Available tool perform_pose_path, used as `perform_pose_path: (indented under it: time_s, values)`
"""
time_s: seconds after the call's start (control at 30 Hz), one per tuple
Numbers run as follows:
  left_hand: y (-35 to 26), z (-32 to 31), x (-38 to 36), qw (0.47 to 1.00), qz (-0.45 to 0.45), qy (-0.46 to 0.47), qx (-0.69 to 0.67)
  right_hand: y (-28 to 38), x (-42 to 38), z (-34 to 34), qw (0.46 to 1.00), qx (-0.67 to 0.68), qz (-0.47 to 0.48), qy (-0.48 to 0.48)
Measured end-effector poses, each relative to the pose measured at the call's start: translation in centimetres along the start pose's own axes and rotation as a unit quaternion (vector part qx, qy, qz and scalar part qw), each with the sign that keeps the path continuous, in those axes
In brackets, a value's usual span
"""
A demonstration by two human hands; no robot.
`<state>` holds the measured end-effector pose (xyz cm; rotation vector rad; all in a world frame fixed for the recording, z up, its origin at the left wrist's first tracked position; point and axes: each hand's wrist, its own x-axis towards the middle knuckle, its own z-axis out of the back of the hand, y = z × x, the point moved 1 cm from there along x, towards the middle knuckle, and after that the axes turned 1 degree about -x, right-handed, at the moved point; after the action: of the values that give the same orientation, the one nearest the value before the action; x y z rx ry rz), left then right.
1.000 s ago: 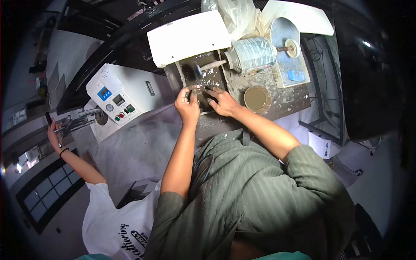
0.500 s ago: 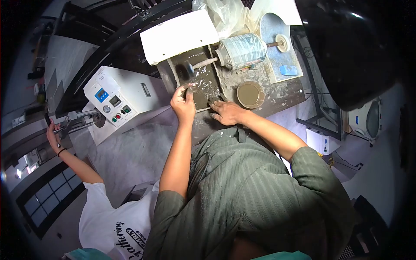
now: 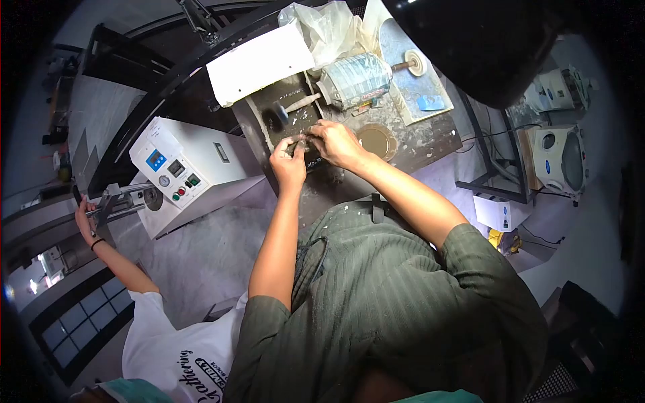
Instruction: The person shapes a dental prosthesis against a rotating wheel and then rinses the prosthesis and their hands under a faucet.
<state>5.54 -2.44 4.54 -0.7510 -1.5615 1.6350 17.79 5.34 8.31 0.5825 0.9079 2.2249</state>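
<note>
Both hands meet above the near end of a shallow, wet, mud-coloured tray [image 3: 261, 129]. My left hand [image 3: 289, 163] is closed, thumb and fingers pinched together at the tips. Against those fingertips my right hand [image 3: 337, 144] is closed too, its fingers bent down. Whatever lies between them is too small or hidden to name. Just beyond the fingers, a dark wheel [image 3: 280, 112] sits on the tapered spindle [image 3: 302, 103] of a plastic-wrapped motor [image 3: 356, 80]. A bowl of grey-brown slurry [image 3: 376, 140] stands beside my right hand, partly covered by it.
A white buffing wheel [image 3: 416, 64] is on the motor's other shaft, above a board with a blue block [image 3: 431, 103]. A white panel [image 3: 259, 64] stands behind the tray. At left are a white control box [image 3: 178, 164] and another person's arm [image 3: 124, 265].
My right hand has left the tray's near edge and moved left and up to join my left hand. The view has shifted slightly. The dark wheel looks less blurred.
</note>
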Motion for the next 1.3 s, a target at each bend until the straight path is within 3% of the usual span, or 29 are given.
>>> perform_pose_path:
  time_s: [0.13, 0.23, 0.33, 0.43, 0.5, 0.53, 0.6, 0.63, 0.67, 0.7, 0.73, 0.77, 0.8, 0.83, 0.9, 1.0, 1.1, 1.2, 1.23, 1.3]
  values:
    - [-1.1, -0.8, 0.1, 0.999, -0.002, 0.007, -0.031, -0.3, -0.7, 1.0, 1.000, -0.001, -0.002, -0.013]
    - [-4.4, -1.2, 0.3, 0.996, 0.012, 0.034, 0.085, -0.2, -1.3, 2.8, 0.999, -0.011, -0.014, -0.049]
    - [-7.3, -1.9, 1.3, 0.991, -0.133, 0.000, -0.020, -0.7, -2.2, 5.7, 0.997, 0.007, 0.002, -0.074]
    - [-9.2, -3.0, 0.9, 0.989, -0.145, -0.025, 0.002, -1.4, -3.9, 8.8, 0.995, 0.019, 0.008, -0.098]
    - [1.7, -3.8, 1.1, 0.942, -0.037, 0.036, 0.331, -1.9, -5.3, 10.3, 0.994, 0.046, -0.002, -0.095]
    - [6.7, -3.0, -1.8, 0.931, -0.023, 0.006, 0.365, -2.1, -7.0, 10.4, 0.995, 0.016, 0.023, -0.096]
    - [7.3, -5.8, 4.8, 0.922, -0.071, -0.049, 0.378, -3.4, -6.6, 13.2, 0.991, 0.001, 0.069, -0.115]
    - [6.9, -6.4, 6.5, 0.952, -0.057, -0.076, 0.292, -4.1, -7.0, 14.3, 0.991, 0.070, 0.045, -0.103]
    - [7.4, -5.3, 3.4, 0.972, -0.005, -0.099, 0.215, -5.4, -7.6, 15.2, 0.993, 0.061, 0.007, -0.100]
    - [8.0, -3.4, 0.9, 0.968, 0.021, -0.091, 0.232, -5.8, -8.5, 15.4, 0.993, 0.059, -0.038, -0.097]
    - [8.2, -3.5, 4.1, 0.943, 0.232, -0.237, -0.027, -5.8, -8.7, 16.3, 0.993, 0.023, -0.038, -0.106]
    - [7.8, -3.9, 7.9, 0.796, 0.404, -0.343, -0.293, -6.2, -8.7, 17.1, 0.992, 0.061, -0.041, -0.103]
    - [7.4, -2.6, 8.3, 0.727, 0.366, -0.356, -0.458, -6.0, -8.6, 17.5, 0.991, 0.080, -0.055, -0.095]
    - [6.9, -2.3, 9.1, 0.714, 0.283, -0.364, -0.527, -6.0, -8.7, 18.1, 0.989, 0.102, -0.069, -0.085]
    - [6.1, -2.5, 9.6, 0.690, 0.306, -0.455, -0.473, -6.9, -9.0, 19.0, 0.990, 0.085, -0.057, -0.095]
    - [7.5, -1.4, 8.7, 0.646, 0.304, -0.495, -0.496, -7.9, -9.2, 19.7, 0.991, 0.069, -0.057, -0.103]
    - [7.3, -0.8, 7.8, 0.672, 0.276, -0.463, -0.508, -8.4, -9.3, 19.6, 0.991, 0.066, -0.055, -0.100]
    - [7.5, -1.0, 8.6, 0.650, 0.283, -0.444, -0.548, -7.8, -9.0, 19.3, 0.992, 0.063, -0.082, -0.075]
    - [8.0, -1.4, 9.0, 0.676, 0.269, -0.442, -0.525, -7.5, -8.8, 18.9, 0.992, 0.069, -0.083, -0.065]
    - [8.6, -2.3, 10.5, 0.632, 0.369, -0.445, -0.515, -6.8, -8.3, 18.2, 0.993, 0.070, -0.082, -0.054]
